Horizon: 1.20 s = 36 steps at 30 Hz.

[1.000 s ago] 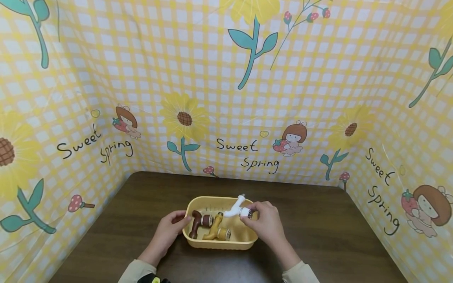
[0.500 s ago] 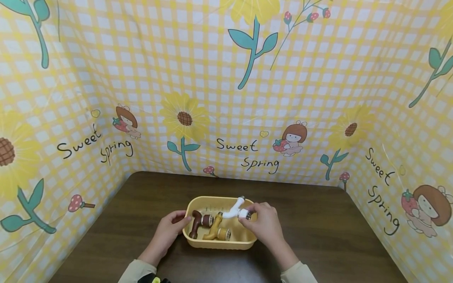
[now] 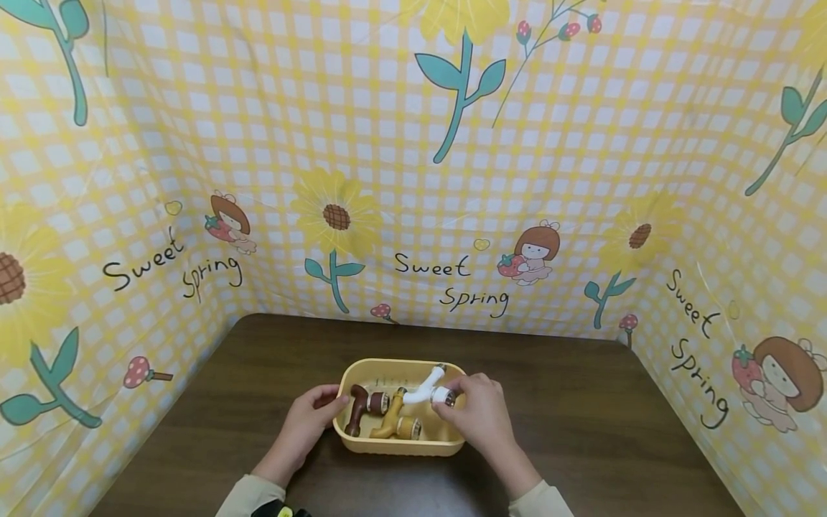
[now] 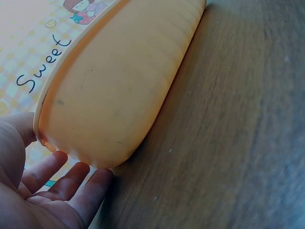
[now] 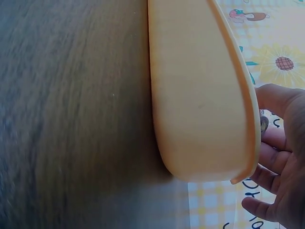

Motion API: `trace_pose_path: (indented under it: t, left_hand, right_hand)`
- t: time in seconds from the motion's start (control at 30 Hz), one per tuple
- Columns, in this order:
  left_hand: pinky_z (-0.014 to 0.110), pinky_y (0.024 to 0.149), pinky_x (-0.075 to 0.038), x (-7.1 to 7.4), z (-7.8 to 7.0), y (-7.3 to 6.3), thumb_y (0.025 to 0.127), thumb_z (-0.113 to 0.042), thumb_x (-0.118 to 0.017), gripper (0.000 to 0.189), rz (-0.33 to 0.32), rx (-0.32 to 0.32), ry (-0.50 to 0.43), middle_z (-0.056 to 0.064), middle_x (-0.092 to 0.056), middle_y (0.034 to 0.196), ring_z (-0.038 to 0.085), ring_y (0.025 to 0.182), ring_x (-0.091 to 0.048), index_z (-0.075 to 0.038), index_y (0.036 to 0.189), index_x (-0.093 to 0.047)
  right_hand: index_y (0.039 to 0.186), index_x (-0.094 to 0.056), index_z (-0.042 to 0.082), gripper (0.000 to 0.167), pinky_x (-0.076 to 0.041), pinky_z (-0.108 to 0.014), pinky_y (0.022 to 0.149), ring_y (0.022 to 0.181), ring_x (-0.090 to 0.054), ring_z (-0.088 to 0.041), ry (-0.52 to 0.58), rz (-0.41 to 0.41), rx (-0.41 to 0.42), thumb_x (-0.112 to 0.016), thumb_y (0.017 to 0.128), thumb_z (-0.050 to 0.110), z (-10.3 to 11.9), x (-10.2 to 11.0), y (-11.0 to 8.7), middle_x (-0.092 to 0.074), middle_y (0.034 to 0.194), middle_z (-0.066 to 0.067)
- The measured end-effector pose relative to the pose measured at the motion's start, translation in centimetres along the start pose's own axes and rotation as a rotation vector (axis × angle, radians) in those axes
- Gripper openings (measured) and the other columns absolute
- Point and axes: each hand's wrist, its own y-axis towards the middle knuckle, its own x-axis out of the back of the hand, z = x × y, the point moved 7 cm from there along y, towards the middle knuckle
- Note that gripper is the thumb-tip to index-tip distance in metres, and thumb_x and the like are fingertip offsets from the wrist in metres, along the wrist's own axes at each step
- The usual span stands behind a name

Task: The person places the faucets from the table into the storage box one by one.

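A yellow plastic basin [image 3: 403, 448] stands on the table, and my left hand [image 3: 313, 418] holds its left end, thumb over the rim and fingertips against the outer wall. In the left wrist view those fingers [image 4: 76, 179] show at the corner. My right hand [image 3: 481, 413] pinches the knob end of a white tap [image 3: 423, 388] inside the basin's right half. A mustard-yellow tap [image 3: 390, 423] lies mid-basin, right by the white one's spout. Further left lies a brown tap [image 3: 357, 411]. The basin wall hides most of the white tap in the right wrist view.
The dark wooden table [image 3: 568, 402] spreads around the basin on all sides. A yellow checked cloth [image 3: 413, 215] with printed flowers encloses the table at the back and both sides.
My right hand has lowered the white tap deeper into the basin and slightly left, toward the mustard-yellow tap. The left hand and the basin stay where they were.
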Motion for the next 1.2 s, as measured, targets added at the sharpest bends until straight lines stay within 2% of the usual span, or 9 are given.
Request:
trace_pose_path:
  t: [0.23, 0.53, 0.73, 1.2]
  left_hand:
    - [0.03, 0.081, -0.059, 0.0, -0.1, 0.0, 0.097, -0.026, -0.074, 0.042, -0.007, 0.011, 0.013, 0.015, -0.068, 0.124, 0.02, 0.108, -0.065, -0.001, 0.129, -0.065]
    - [0.03, 0.079, -0.059, 0.0, 0.0, 0.1, 0.097, -0.025, -0.073, 0.044, 0.004, -0.011, 0.006, 0.016, -0.069, 0.123, 0.017, 0.105, -0.065, 0.002, 0.13, -0.064]
    - [0.028, 0.079, -0.059, 0.0, 0.0, 0.0, 0.097, -0.022, -0.073, 0.041, 0.006, -0.009, -0.022, 0.016, -0.069, 0.123, 0.017, 0.104, -0.066, 0.001, 0.131, -0.064]
    - [0.029, 0.078, -0.059, -0.1, -0.1, 0.0, 0.097, -0.023, -0.073, 0.042, 0.005, -0.016, -0.004, 0.014, -0.069, 0.121, 0.017, 0.103, -0.065, 0.0, 0.13, -0.064]
  right_hand:
    - [0.086, -0.076, 0.026, 0.027, -0.041, -0.039, 0.091, 0.09, -0.059, -0.012, -0.014, 0.002, 0.004, -0.091, 0.07, 0.042, 0.1, -0.5, -0.1, -0.068, 0.08, 0.018]
    - [0.088, -0.077, 0.025, 0.029, -0.041, -0.041, 0.094, 0.092, -0.059, -0.013, -0.054, 0.014, 0.01, -0.09, 0.071, 0.044, 0.2, -1.1, -0.1, -0.071, 0.083, 0.016]
    - [0.091, -0.078, 0.025, 0.032, -0.041, -0.041, 0.094, 0.092, -0.059, -0.012, -0.079, 0.019, 0.02, -0.089, 0.071, 0.046, 0.2, -1.5, -0.1, -0.072, 0.086, 0.016]
    - [0.089, -0.077, 0.027, 0.028, -0.042, -0.041, 0.09, 0.088, -0.057, -0.01, -0.104, 0.029, 0.039, -0.087, 0.072, 0.046, 0.5, -1.7, -0.2, -0.071, 0.085, 0.018]
